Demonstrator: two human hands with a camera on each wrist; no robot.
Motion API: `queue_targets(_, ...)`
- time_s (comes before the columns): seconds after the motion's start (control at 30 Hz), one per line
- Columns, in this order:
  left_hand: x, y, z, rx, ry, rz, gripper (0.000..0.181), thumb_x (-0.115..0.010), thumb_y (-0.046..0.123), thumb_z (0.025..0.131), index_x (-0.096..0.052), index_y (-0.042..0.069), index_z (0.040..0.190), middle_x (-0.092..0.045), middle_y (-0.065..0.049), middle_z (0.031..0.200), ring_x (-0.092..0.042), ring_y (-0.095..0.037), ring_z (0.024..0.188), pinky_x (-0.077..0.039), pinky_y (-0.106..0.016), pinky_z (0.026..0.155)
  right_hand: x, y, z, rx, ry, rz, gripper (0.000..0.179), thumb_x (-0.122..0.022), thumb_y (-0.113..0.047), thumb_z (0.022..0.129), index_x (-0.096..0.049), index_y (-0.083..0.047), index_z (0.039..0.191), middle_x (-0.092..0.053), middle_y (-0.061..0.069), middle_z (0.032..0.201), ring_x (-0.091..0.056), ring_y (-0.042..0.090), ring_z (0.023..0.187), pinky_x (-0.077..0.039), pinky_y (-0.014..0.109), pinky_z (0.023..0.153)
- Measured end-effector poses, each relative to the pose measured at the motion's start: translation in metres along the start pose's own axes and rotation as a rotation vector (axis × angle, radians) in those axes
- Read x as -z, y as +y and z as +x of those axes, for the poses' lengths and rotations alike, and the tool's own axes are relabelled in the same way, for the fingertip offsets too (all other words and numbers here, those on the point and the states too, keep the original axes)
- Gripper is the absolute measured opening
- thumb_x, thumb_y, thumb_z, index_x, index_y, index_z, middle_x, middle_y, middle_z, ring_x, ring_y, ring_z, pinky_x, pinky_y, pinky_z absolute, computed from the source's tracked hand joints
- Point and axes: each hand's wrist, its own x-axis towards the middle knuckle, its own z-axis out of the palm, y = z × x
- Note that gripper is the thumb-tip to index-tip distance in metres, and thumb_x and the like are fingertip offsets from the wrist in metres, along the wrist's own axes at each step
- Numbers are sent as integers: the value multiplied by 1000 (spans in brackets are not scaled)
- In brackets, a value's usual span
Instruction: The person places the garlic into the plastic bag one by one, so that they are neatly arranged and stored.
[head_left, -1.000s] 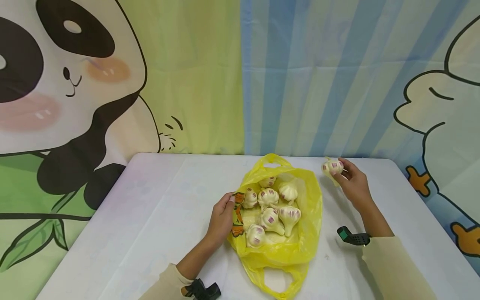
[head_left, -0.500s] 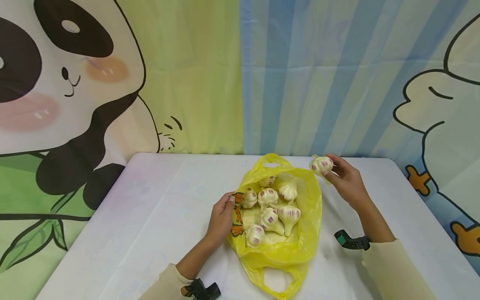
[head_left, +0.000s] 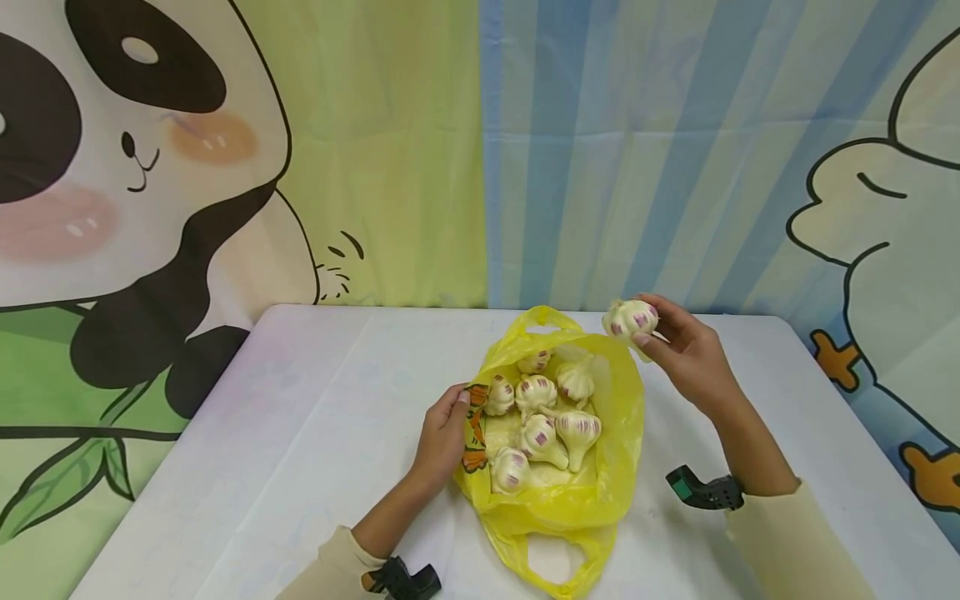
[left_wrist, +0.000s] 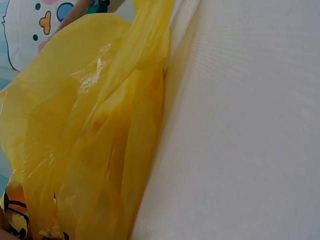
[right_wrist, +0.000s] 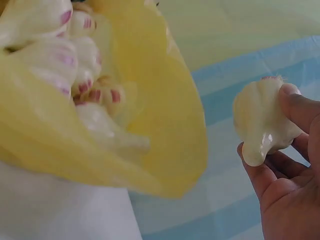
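A yellow plastic bag (head_left: 628,417) lies on the table with its mouth spread wide, and several white and purple garlic bulbs (head_left: 536,392) show inside. At the bag's left rim, where an orange and black print shows, my left hand (head_left: 442,437) pinches the plastic between thumb and fingers. Just above the bag's far right edge, my right hand (head_left: 690,354) holds one garlic bulb (head_left: 630,321) by thumb and fingertips. In the right wrist view that bulb (right_wrist: 262,115) is apart from the bag, its stem pointing down. Yellow plastic (left_wrist: 90,125) hides the left fingers in the left wrist view.
The white table (head_left: 315,433) extends on both sides of the bag. A cartoon-printed curtain (head_left: 405,167) hangs behind its far edge. One bag handle (head_left: 551,317) points to the back, the other (head_left: 592,567) to the front.
My right hand has carried the garlic bulb left and slightly up, from right of the bag to its far right rim. The left hand and the bag have stayed in place.
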Motion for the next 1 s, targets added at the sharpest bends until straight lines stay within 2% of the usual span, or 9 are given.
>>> queue_targets(0.1,0,0,0,0,3,2,35,-37,30,107,-61,11,125,-64,-2,117,-59,-18,107,-46,-39,93,-5,-7,0,37,-63,58,52,-59,3,95,-43,0,144,-53,5,135,-55,10,117,-49,21,87)
queue_targets(0.23,0,1,-1,12,12,12,35,-37,29,107,-61,12,126,-64,-1,117,-58,-17,109,-45,-39,95,-13,-13,-1,57,-211,133,52,-58,5,95,-41,3,144,-51,5,137,-55,13,118,-49,25,89)
queue_targets(0.4,0,3,-1,22,16,9,35,-37,29,107,-61,12,126,-64,-2,116,-58,-18,107,-45,-40,94,-28,-14,0,21,-389,166,51,-58,2,96,-41,2,144,-49,12,138,-57,18,118,-51,31,89)
queue_targets(0.5,0,4,-1,19,16,3,34,-37,28,107,-61,12,125,-64,-2,116,-58,-18,106,-45,-40,94,-36,-12,0,-3,-469,206,51,-57,3,96,-41,3,144,-46,19,140,-56,20,119,-51,34,89)
queue_targets(0.63,0,4,-1,17,18,1,34,-37,28,107,-61,12,125,-64,-2,116,-58,-18,106,-45,-39,94,-46,-8,0,-41,-555,216,50,-58,0,96,-41,4,143,-45,21,140,-54,20,121,-51,35,89)
queue_targets(0.8,0,4,-1,14,18,7,34,-37,29,107,-61,12,125,-64,-2,115,-58,-20,104,-46,-37,91,-58,-4,2,-77,-586,164,50,-61,-5,96,-43,0,143,-45,19,141,-49,26,126,-50,35,91)
queue_targets(1.0,0,6,-1,11,15,-5,34,-37,29,107,-61,11,125,-64,-5,115,-58,-22,105,-47,-34,89,-69,-1,5,-66,-532,53,53,-62,-4,95,-41,6,143,-42,22,144,-46,35,128,-44,40,99)
